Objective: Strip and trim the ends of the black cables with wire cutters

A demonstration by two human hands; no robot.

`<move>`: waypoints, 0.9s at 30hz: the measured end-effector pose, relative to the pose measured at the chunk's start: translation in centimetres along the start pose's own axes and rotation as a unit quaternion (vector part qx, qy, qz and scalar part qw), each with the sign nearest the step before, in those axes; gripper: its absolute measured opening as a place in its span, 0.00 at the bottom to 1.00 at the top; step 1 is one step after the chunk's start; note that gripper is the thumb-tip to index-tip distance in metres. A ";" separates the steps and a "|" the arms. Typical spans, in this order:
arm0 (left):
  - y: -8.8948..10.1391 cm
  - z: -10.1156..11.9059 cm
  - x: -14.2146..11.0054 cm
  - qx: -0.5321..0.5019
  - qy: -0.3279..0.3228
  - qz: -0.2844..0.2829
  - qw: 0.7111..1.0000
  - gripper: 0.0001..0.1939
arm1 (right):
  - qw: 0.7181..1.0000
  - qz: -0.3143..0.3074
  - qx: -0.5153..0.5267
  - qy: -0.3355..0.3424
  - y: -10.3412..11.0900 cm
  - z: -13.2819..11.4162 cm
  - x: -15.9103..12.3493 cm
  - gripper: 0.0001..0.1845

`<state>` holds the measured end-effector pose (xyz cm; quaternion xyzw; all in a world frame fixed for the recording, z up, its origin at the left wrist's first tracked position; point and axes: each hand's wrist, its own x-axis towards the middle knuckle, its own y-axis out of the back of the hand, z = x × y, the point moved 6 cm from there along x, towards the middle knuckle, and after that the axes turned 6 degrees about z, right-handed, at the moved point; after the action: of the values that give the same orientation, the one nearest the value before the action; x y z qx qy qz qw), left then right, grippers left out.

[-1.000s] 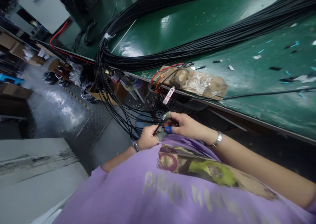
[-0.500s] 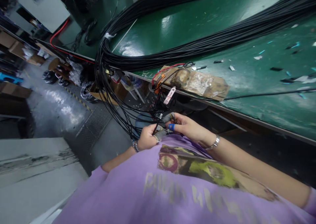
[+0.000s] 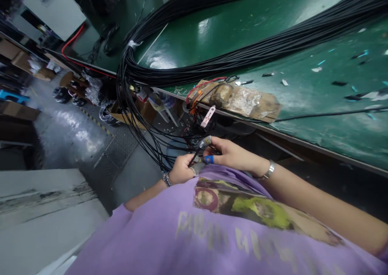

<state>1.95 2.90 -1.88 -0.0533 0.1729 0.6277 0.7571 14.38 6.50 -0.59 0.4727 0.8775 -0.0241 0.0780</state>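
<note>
My left hand (image 3: pixel 182 169) is closed around a thin black cable (image 3: pixel 193 158), whose end sticks up from between thumb and fingers. My right hand (image 3: pixel 232 155) is curled close beside it, its fingertips at the cable's whitish tip. Grey wrapping covers some fingertips, and blue tape is on the right thumb. Something dark shows within the right fingers, too small to name. More black cables run down from a large bundle (image 3: pixel 236 58) on the green table (image 3: pixel 242 28) towards my hands.
Along the table edge lies a piece of taped cardboard (image 3: pixel 251 103) with red and orange wires. A pinkish-white tag (image 3: pixel 208 116) hangs below it. Scraps lie on the table at right. A white block-like surface (image 3: pixel 39 210) stands at lower left, and a cardboard box (image 3: pixel 127 115) sits under the table.
My right hand has shifted slightly left, bringing its thumb and finger to the tip of the cable in my left hand. The left hand stays almost still.
</note>
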 end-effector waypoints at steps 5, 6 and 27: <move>0.0 -0.1 0.0 0.013 0.003 -0.003 1.000 0.21 | 0.999 -0.013 -0.034 0.014 -0.1 -0.1 0.2 0.09; 0.0 -0.1 0.1 0.012 0.003 -0.004 1.000 0.21 | 0.999 -0.011 -0.026 0.015 -0.2 -0.1 0.2 0.09; -0.3 -0.5 0.0 -0.097 0.090 0.011 0.991 0.21 | 0.932 0.036 -0.263 0.246 -0.4 -3.0 -2.6 0.24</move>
<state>2.13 2.68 -2.39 -0.1807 0.1794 0.6427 0.7226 15.11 4.46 2.76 0.4580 0.8265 0.3269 -0.0181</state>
